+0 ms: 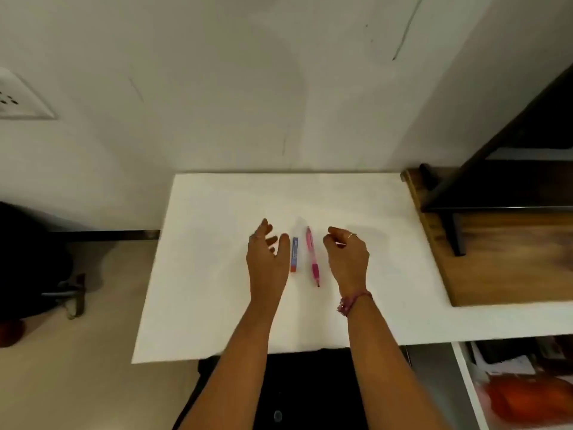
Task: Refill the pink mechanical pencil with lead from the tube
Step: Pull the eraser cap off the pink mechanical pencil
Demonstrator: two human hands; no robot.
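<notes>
I see the left hand (269, 259) open, fingers spread, holding nothing, just left of the lead tube (294, 254). The right hand (347, 257) has its fingers loosely curled and is empty too. Between the hands, on the white sheet (217, 274), lie the tube and the pink mechanical pencil (312, 256), side by side and apart, the pencil nearer my right hand.
</notes>
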